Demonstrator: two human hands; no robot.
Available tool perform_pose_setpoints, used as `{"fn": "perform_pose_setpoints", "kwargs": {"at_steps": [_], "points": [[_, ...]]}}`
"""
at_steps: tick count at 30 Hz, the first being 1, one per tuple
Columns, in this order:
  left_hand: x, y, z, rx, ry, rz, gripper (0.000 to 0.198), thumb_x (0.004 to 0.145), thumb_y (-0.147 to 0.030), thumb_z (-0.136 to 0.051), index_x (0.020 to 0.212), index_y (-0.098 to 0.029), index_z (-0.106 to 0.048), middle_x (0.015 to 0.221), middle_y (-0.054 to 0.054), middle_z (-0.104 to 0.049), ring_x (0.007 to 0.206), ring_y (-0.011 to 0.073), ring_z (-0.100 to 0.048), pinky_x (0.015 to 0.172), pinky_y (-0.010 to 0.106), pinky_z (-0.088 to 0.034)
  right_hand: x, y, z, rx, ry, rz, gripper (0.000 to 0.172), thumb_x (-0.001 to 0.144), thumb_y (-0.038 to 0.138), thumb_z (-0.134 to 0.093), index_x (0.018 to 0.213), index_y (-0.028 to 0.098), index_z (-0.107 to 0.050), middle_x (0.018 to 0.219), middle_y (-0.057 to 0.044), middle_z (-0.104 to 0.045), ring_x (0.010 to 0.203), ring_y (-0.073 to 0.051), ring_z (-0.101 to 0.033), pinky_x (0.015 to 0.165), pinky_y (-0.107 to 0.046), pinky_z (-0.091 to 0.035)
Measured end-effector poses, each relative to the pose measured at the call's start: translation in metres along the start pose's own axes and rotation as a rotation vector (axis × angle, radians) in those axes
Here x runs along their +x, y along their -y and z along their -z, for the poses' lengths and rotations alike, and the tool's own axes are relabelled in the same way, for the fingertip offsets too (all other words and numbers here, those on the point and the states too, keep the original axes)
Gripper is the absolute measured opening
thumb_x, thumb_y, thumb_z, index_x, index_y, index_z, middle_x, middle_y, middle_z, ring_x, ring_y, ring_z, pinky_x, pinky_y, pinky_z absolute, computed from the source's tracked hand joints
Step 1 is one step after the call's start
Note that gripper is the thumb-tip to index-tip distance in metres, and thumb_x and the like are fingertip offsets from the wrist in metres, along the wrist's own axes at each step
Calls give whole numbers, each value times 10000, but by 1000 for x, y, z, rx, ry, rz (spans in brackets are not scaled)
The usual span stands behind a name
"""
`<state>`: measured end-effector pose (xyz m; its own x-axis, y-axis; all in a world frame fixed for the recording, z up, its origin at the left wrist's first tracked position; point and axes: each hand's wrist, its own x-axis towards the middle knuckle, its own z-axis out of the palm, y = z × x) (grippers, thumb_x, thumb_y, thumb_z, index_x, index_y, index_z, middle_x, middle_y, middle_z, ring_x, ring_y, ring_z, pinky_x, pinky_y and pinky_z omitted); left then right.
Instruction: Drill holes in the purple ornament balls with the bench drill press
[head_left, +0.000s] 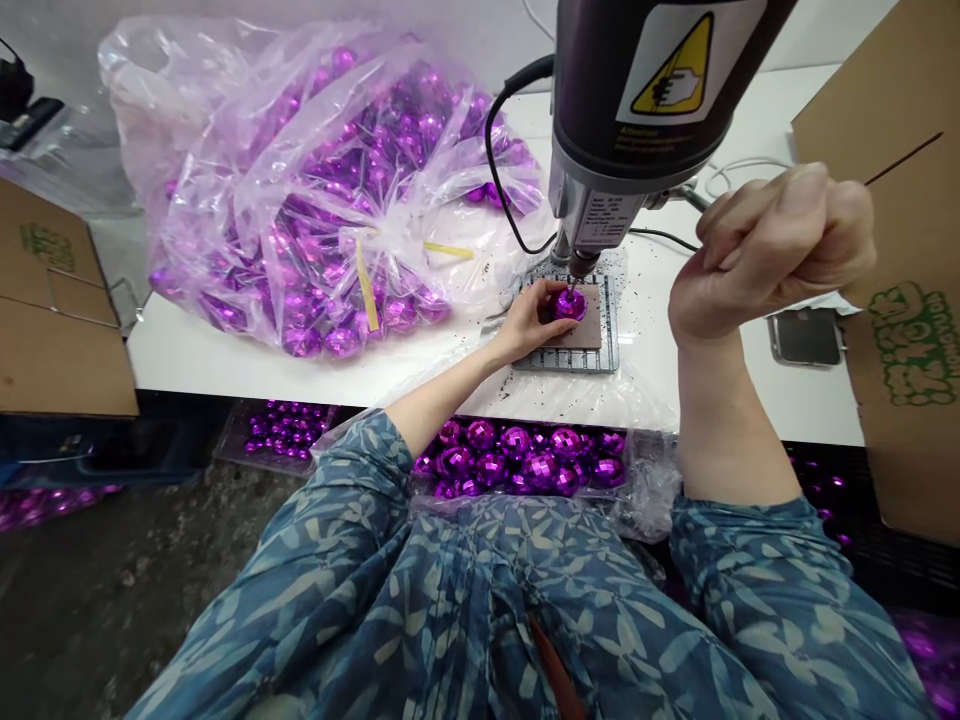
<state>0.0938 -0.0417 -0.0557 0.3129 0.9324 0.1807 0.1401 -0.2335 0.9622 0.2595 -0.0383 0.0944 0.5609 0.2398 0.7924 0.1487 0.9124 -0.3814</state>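
Between the thumb and fingers of my left hand [527, 322] is a shiny purple faceted ball [569, 305]. It rests on a flat brown board [589, 335] on the slotted metal base [609, 345] of a bench drill press [600, 205]. Directly above the ball, the drill bit points down and seems to meet its top; I cannot tell how deep it is. My right hand [772, 250], raised beside the drill head, is closed around the feed lever [694, 198], most of which the fingers hide.
A large clear bag [337, 200] of purple balls fills the table's left side. More balls [525, 460] lie in a plastic-lined container below the front edge. Cardboard boxes [60, 300] stand left and right. A phone [806, 337] lies at right. A black cable [491, 150] loops beside the drill.
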Motion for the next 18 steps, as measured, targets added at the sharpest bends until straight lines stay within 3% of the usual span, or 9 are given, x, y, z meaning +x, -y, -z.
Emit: {"fn": "perform_pose_setpoints", "kwargs": {"at_steps": [11, 18], "points": [[-1, -1, 1, 4, 3, -1, 545, 810, -367, -937, 1271, -227, -680, 1237, 103, -730, 1212, 308, -686, 1137, 553, -566, -15, -17, 14, 26, -60, 60, 827, 868, 605, -729, 740, 162, -43, 507, 41, -15, 415, 4, -84, 450, -251, -153], [-1, 0, 1, -7, 5, 13, 580, 805, -387, -944, 1281, -217, -659, 1269, 114, -707, 1183, 290, -687, 1119, 519, -564, -19, -31, 20, 3, -42, 119, 718, 923, 576, -660, 672, 168, -126, 490, 37, -55, 444, -13, -86, 463, -264, -164]]}}
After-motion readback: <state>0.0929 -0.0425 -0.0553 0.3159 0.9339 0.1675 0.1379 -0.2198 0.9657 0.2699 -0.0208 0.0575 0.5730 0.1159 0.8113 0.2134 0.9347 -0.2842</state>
